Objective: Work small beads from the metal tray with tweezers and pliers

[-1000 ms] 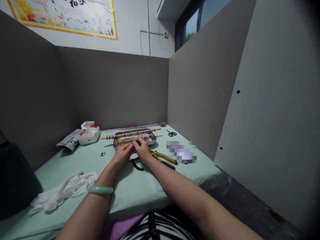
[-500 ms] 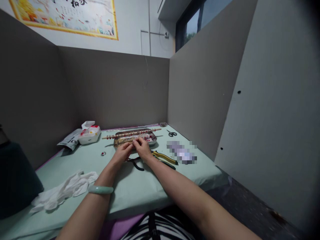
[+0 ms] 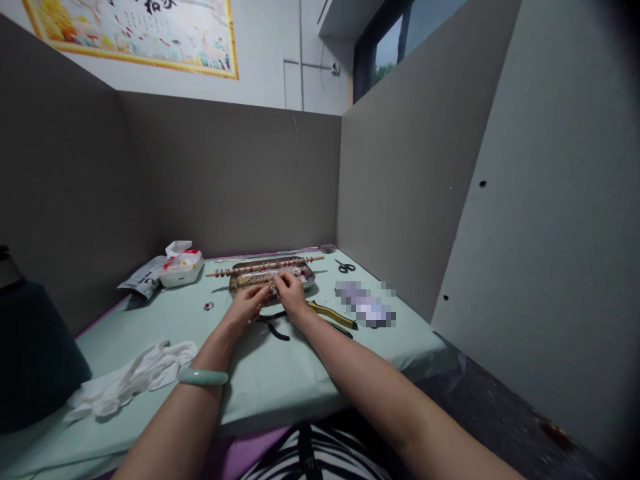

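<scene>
My left hand [image 3: 249,306] and my right hand [image 3: 291,294] meet fingertip to fingertip at the near rim of a metal tray [image 3: 305,281] filled with small beads. Both hands are pinched closed on something too small to make out. A wooden stick [image 3: 265,266] threaded with beads lies across the tray's far side. Just under my right wrist rest yellow-handled pliers [image 3: 333,314] and black-handled pliers [image 3: 273,327]. A pale green bangle [image 3: 203,377] circles my left forearm.
The pale green table [image 3: 260,373] is walled by grey partitions on three sides. White crumpled cloth [image 3: 130,379] lies near left, a white box [image 3: 181,265] and a packet at back left, small scissors [image 3: 345,267] at back right, a dark container [image 3: 35,357] far left.
Both hands stay pinched together at the tray's near rim; the right hand has edged slightly toward the tray. The view has shifted a little.
</scene>
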A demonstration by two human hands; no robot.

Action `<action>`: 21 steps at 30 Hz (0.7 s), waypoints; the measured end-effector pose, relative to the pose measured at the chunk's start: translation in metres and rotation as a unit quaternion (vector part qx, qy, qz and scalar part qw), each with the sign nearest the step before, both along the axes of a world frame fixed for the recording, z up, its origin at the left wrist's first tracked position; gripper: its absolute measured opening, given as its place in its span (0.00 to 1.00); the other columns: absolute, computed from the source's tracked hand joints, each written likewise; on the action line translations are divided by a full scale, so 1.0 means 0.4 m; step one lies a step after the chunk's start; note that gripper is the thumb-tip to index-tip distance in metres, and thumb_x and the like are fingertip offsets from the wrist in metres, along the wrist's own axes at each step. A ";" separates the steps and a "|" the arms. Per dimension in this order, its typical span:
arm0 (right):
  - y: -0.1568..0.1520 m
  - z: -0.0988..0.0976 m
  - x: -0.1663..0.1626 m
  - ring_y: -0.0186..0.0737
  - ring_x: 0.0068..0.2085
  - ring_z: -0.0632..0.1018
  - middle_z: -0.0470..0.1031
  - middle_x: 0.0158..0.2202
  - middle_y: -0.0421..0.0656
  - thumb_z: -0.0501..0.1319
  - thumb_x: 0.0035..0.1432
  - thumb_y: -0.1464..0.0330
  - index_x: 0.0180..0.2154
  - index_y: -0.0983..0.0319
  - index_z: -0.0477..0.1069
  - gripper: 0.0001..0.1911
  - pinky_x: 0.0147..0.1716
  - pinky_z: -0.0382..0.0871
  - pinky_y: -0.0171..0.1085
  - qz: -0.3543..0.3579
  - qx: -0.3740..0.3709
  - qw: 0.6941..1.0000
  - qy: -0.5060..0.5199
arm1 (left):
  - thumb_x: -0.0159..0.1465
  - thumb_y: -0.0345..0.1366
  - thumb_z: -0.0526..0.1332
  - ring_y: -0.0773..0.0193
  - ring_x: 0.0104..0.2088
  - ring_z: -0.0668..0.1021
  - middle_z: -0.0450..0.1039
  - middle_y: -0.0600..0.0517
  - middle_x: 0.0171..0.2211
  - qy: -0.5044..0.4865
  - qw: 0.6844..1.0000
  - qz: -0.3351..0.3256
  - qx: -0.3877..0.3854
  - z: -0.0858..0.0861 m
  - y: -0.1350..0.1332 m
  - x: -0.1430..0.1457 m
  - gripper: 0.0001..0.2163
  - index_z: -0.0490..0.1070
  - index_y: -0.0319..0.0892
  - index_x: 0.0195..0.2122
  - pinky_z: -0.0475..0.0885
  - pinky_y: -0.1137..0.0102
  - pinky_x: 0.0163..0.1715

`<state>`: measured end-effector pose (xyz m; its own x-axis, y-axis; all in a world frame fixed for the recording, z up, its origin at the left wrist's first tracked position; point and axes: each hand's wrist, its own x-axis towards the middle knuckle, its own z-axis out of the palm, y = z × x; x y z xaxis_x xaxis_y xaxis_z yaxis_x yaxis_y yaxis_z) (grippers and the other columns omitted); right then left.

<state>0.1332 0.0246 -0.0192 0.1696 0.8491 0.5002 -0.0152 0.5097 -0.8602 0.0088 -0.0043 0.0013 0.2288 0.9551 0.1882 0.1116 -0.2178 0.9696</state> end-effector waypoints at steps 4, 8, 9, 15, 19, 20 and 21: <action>0.002 0.001 0.002 0.31 0.22 0.64 0.61 0.17 0.34 0.56 0.51 0.59 0.25 0.60 0.63 0.12 0.23 0.58 0.31 0.006 -0.014 1.000 0.022 | 0.53 0.50 0.60 0.78 0.13 0.56 0.63 0.58 0.18 -0.010 0.999 -0.036 -0.012 0.003 -0.002 -0.007 0.20 0.69 0.37 0.37 0.49 0.78 0.12; 0.004 -0.001 0.001 0.30 0.20 0.62 0.60 0.16 0.33 0.56 0.51 0.58 0.26 0.60 0.63 0.12 0.21 0.57 0.31 0.017 -0.022 0.999 0.017 | 0.53 0.49 0.61 0.77 0.12 0.55 0.64 0.58 0.17 -0.003 1.000 -0.025 -0.013 0.003 -0.003 -0.007 0.20 0.69 0.37 0.39 0.48 0.78 0.11; 0.005 -0.002 0.002 0.30 0.21 0.63 0.60 0.16 0.33 0.56 0.51 0.58 0.26 0.60 0.64 0.12 0.21 0.57 0.31 0.010 -0.017 1.000 0.008 | 0.53 0.49 0.61 0.77 0.12 0.56 0.65 0.57 0.17 0.000 1.000 -0.021 -0.011 0.002 -0.002 -0.007 0.20 0.69 0.36 0.39 0.48 0.78 0.11; 0.010 -0.001 0.010 0.30 0.20 0.62 0.58 0.16 0.33 0.55 0.51 0.59 0.25 0.60 0.62 0.12 0.22 0.56 0.31 -0.010 -0.020 0.999 0.024 | 0.55 0.48 0.59 0.77 0.13 0.58 0.69 0.53 0.21 0.000 0.999 -0.047 0.001 -0.001 -0.002 -0.009 0.19 0.69 0.35 0.38 0.53 0.77 0.11; 0.005 0.005 0.012 0.29 0.18 0.59 0.58 0.16 0.32 0.56 0.50 0.58 0.24 0.60 0.60 0.12 0.19 0.54 0.31 0.040 -0.045 0.996 0.064 | 0.55 0.46 0.60 0.78 0.12 0.56 0.70 0.53 0.21 -0.025 0.997 -0.071 -0.014 0.006 -0.010 -0.010 0.18 0.68 0.35 0.37 0.52 0.78 0.11; 0.005 0.006 0.012 0.29 0.17 0.59 0.58 0.16 0.32 0.56 0.50 0.58 0.24 0.60 0.60 0.13 0.18 0.53 0.31 0.050 -0.050 0.995 0.070 | 0.54 0.46 0.61 0.78 0.12 0.56 0.70 0.53 0.21 -0.033 0.996 -0.079 -0.017 0.007 -0.012 -0.010 0.18 0.67 0.35 0.38 0.51 0.78 0.11; 0.007 0.006 0.013 0.28 0.17 0.59 0.58 0.16 0.32 0.56 0.50 0.58 0.24 0.60 0.60 0.13 0.18 0.52 0.31 0.056 -0.053 0.994 0.073 | 0.54 0.46 0.61 0.78 0.12 0.55 0.70 0.53 0.21 -0.038 0.995 -0.086 -0.018 0.008 -0.013 -0.009 0.18 0.67 0.35 0.38 0.51 0.78 0.11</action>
